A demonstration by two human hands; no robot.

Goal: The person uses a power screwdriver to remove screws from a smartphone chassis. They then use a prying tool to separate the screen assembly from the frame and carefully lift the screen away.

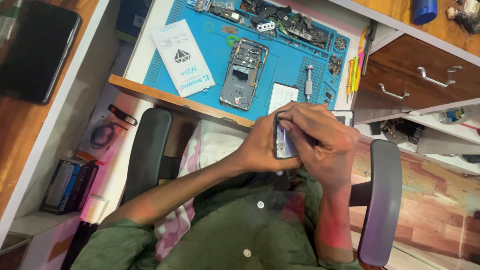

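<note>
**Both hands gripping a phone panel above the lap**

Looking down from head height. Holding a thin phone panel (284,142) over the lap, just short of the desk edge (175,100), long axis running roughly away from the body, pale inner face showing. Left hand (260,147) wrapping closed around its left side; right hand (325,142) closing over the top and right side, fingertips (290,120) pressing at the far end. Lying on the blue work mat (290,65) beyond: an opened phone frame (245,72) pointing the same way, a white packet (182,57), a screwdriver (309,80). Filling the mat's far tray compartments (285,20): loose dark parts. Sitting between two chair armrests (380,200), narrowing sideways room.
</note>
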